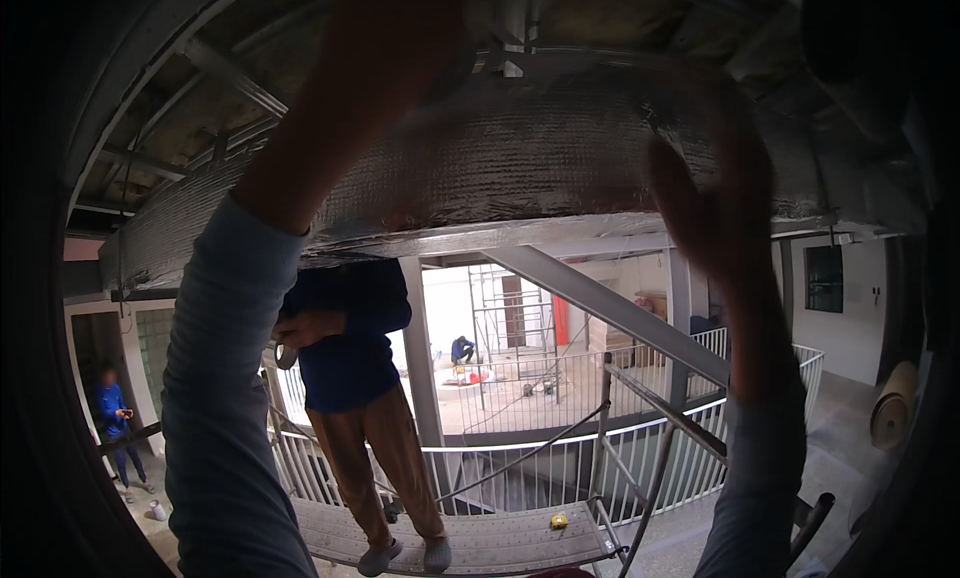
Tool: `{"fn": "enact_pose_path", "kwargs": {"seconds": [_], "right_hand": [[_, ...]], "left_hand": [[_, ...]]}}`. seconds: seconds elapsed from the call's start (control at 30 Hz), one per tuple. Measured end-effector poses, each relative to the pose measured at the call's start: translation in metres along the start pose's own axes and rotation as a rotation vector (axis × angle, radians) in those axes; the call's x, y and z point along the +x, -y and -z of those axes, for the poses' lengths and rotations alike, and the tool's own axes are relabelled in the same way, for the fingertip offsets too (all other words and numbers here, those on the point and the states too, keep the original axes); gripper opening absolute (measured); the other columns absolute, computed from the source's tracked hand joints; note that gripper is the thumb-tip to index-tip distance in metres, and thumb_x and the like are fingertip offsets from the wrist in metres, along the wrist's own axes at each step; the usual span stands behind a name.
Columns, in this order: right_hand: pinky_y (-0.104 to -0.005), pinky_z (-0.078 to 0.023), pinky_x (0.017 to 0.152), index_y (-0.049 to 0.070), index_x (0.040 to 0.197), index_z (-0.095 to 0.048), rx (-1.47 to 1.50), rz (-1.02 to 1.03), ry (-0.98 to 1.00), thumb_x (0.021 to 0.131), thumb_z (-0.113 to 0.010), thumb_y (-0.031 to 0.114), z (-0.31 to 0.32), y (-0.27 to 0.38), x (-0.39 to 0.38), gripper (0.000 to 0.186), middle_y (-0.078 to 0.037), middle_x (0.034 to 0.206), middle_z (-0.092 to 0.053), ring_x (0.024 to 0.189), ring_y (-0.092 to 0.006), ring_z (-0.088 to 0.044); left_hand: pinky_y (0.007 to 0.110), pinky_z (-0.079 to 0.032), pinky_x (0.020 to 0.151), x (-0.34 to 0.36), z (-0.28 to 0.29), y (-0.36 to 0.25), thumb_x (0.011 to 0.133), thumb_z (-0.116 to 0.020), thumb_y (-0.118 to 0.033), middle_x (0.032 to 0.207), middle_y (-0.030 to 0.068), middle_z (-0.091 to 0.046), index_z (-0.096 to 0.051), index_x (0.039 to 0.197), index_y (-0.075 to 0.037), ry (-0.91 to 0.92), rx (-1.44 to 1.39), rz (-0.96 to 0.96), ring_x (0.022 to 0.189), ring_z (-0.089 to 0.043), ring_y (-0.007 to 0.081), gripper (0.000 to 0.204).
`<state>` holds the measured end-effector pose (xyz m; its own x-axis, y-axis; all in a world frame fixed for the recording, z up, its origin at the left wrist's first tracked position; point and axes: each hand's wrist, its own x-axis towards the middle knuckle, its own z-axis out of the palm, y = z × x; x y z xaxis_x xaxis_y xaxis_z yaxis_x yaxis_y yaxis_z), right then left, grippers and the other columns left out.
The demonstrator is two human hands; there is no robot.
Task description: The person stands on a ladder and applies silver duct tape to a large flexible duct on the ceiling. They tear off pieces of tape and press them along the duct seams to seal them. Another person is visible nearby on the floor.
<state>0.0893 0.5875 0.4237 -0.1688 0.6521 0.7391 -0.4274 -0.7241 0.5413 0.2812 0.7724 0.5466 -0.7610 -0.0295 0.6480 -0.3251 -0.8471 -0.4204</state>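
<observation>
A long duct wrapped in silver foil insulation (520,143) runs across the view overhead. My left hand (415,33) reaches up over its upper part; the fingers are lost in shadow at the top edge. On the right, my right hand (715,193) is raised against the foil, thumb apart from the other fingers, with nothing seen in it. Beyond the duct a co-worker in a blue top (350,348) stands on a scaffold platform (500,538). That person's hand holds a roll of tape (286,356).
A yellow tape measure (558,521) lies on the platform beside the scaffold's metal tubes (665,413). A diagonal steel beam (610,313) crosses behind. White railings (500,468) curve below. Another person (112,418) stands at far left; one crouches (462,350) in the distance.
</observation>
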Motion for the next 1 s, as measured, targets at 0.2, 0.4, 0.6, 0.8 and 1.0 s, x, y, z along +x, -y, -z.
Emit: {"fn": "enact_pose_path", "kwargs": {"seconds": [0.2, 0.4, 0.6, 0.8, 1.0], "right_hand": [[-0.0354, -0.054, 0.084, 0.005, 0.117, -0.067, -0.201, 0.315, -0.066, 0.097, -0.063, 0.019, -0.099, -0.040, 0.100, 0.024, -0.012, 0.106, -0.070, 0.091, -0.0241, -0.067], [-0.0433, -0.054, 0.099, 0.013, 0.121, -0.074, -0.198, 0.067, 0.284, 0.100, -0.067, 0.033, -0.103, -0.057, 0.111, 0.030, -0.011, 0.121, -0.073, 0.111, -0.0293, -0.069], [-0.0467, -0.054, 0.100, 0.017, 0.121, -0.074, -0.188, 0.091, 0.212, 0.103, -0.058, 0.039, -0.113, -0.073, 0.108, 0.032, -0.006, 0.122, -0.073, 0.113, -0.0275, -0.068], [-0.0429, -0.056, 0.094, 0.011, 0.115, -0.075, -0.062, -0.046, 0.173, 0.103, -0.060, 0.034, -0.106, -0.080, 0.106, 0.029, -0.010, 0.114, -0.075, 0.107, -0.0305, -0.071], [-0.0461, -0.058, 0.092, 0.019, 0.120, -0.073, -0.177, -0.047, 0.139, 0.107, -0.050, 0.037, -0.107, -0.080, 0.110, 0.031, -0.004, 0.118, -0.075, 0.104, -0.0258, -0.072]], "left_hand": [[0.039, -0.061, 0.064, 0.002, -0.008, -0.005, 0.085, -0.063, -0.012, 0.095, 0.0159, -0.070, -0.060, 0.110, 0.000, -0.017, -0.054, 0.064, 0.083, -0.072, 0.0287, 0.028], [0.042, -0.061, 0.077, -0.001, -0.020, -0.006, 0.087, -0.063, -0.008, 0.105, 0.0174, -0.071, -0.060, 0.125, -0.003, -0.226, -0.059, 0.046, 0.092, -0.072, 0.0326, 0.038], [0.035, -0.062, 0.081, -0.010, -0.023, -0.007, 0.088, -0.065, -0.005, 0.106, 0.0065, -0.070, -0.065, 0.120, -0.012, -0.115, -0.062, 0.136, 0.096, -0.071, 0.0242, 0.032], [0.041, -0.062, 0.085, -0.021, -0.033, 0.004, 0.087, -0.061, 0.003, 0.118, 0.0101, -0.071, -0.064, 0.127, -0.010, -0.200, -0.352, 0.150, 0.106, -0.070, 0.0293, 0.042], [0.046, -0.060, 0.087, -0.035, -0.036, 0.006, 0.087, -0.060, 0.000, 0.118, 0.0205, -0.069, -0.062, 0.129, -0.002, -0.011, -0.391, 0.318, 0.104, -0.071, 0.0359, 0.042]]}}
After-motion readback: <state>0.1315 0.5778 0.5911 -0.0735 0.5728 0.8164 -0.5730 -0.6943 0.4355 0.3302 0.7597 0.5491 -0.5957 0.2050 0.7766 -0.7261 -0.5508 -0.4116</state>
